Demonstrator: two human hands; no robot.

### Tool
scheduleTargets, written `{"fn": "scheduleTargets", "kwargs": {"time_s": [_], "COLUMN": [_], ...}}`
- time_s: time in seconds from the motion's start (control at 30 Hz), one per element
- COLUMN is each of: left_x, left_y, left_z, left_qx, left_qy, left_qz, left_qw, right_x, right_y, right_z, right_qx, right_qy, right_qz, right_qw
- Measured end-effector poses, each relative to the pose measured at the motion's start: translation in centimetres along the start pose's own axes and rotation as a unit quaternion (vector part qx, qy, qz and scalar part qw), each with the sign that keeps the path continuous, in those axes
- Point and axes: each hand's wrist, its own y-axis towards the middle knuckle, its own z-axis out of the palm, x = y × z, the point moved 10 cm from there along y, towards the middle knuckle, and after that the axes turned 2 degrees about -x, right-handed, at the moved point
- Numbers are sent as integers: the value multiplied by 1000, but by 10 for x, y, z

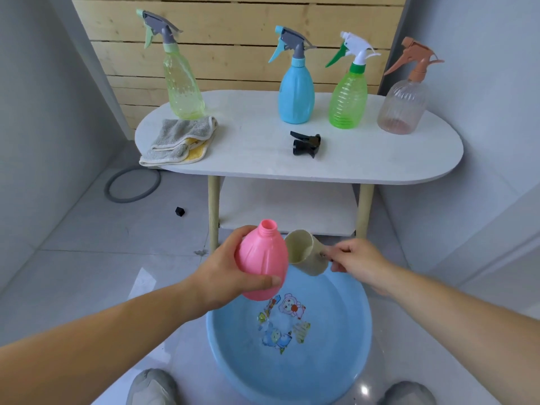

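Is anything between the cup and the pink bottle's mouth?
Nothing visible does. The pink bottle, gripped by the left hand, has an uncapped mouth; the cup, held by the right hand, sits beside it.

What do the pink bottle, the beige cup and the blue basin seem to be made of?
The pink bottle looks like opaque moulded plastic: smooth, softly shiny, with ribs and a threaded neck. The beige cup is probably matte, thin-walled plastic. The blue basin seems glossy plastic: light glints on it, and cartoon prints sit on its bottom.

Five bottles [261, 260], one cup [306, 254], one basin [225, 343]
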Motion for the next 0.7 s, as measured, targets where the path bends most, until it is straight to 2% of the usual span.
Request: {"fn": "scheduleTargets", "kwargs": {"time_s": [0.1,0.2,0.3,0.5,0.7], "left_x": [2,8,17,30,34], "left_y": [3,5,7,14,20], "left_z": [4,6,6,4,4], "left_qx": [-2,-5,-13,-20,-24], "left_qy": [3,9,15,17,8], "left_qz": [-2,-7,-17,-39,-46], "left_qw": [1000,1000,1000,999,999], "right_x": [-54,-78,-93,-106,-111], "right_y": [28,41,52,64,72], "right_z": [20,38,58,79,86], "right_qx": [4,4,14,32,48], "right_qy": [-19,-43,-109,-213,-244], "right_qz": [56,61,39,52,66], "right_qw": [998,997,993,975,966]}}
